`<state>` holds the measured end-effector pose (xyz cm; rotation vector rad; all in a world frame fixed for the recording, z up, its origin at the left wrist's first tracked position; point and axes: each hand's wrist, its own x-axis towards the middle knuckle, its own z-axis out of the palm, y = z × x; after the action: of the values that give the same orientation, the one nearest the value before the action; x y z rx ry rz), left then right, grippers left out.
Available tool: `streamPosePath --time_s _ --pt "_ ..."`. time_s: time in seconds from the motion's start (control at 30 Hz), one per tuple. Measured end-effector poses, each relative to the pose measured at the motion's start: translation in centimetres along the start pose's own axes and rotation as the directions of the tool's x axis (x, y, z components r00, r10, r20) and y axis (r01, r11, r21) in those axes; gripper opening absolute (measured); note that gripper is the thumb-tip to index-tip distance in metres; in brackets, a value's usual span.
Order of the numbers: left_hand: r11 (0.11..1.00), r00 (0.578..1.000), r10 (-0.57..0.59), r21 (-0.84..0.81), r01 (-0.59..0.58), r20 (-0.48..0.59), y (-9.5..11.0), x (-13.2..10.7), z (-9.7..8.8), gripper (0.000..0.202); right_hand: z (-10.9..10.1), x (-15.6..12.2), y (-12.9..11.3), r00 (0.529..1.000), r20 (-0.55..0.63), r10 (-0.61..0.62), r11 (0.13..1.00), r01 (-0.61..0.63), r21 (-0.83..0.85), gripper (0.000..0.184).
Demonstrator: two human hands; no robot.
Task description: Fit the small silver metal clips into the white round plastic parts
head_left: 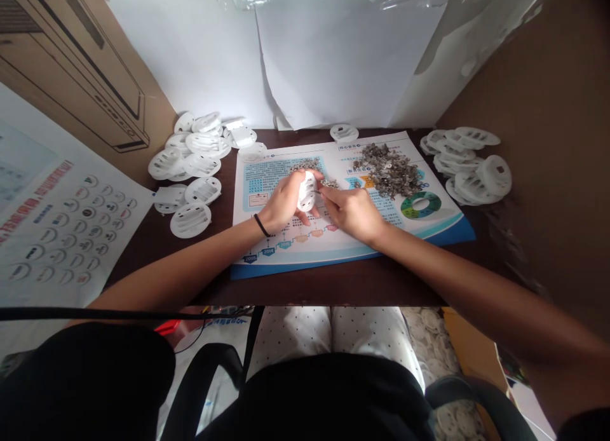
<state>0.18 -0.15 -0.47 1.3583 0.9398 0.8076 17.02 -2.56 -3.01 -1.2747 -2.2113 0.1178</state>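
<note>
Your left hand (284, 201) holds a white disc (307, 198) above the printed sheet (305, 247), at ten o'clock from your right hand (356, 213), whose fingers are pinched narrow beside it; I cannot tell what they grip. Metal bits (393, 173) lie at its two o'clock.

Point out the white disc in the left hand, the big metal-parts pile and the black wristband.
White disc (307, 190): head view, middle of its slotted face.
Metal-parts pile (393, 171): head view, middle of the heap.
Black wristband (260, 224): head view, middle of the visible strap.
</note>
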Motion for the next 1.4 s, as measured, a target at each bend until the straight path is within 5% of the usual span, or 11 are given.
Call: streamPosePath --time_s 0.4,0.8,1.17,1.4 --pt "1.000 1.000 -0.009 -0.004 0.009 0.014 -0.1 0.1 0.2 0.049 0.0 0.3 -0.6 0.995 0.085 0.061 0.996 -0.055 -0.069 0.028" --pt "0.922 0.973 -0.225 -0.311 0.232 0.056 1.5 0.5 -0.8 0.064 -0.8 0.4 -0.6 0.984 -0.068 0.164 0.964 -0.146 0.223 0.032" --pt "0.942 0.967 -0.227 -0.226 0.248 0.117 1.5 0.3 -1.1 0.055 -0.7 0.6 -0.6 0.986 -0.041 0.165 0.958 -0.150 0.243 0.030" --pt "0.973 0.983 -0.143 -0.167 0.161 0.112 1.3 0.1 -0.9 0.047 -0.8 0.8 -0.8 0.987 -0.043 0.152 0.966 -0.139 0.218 0.032"
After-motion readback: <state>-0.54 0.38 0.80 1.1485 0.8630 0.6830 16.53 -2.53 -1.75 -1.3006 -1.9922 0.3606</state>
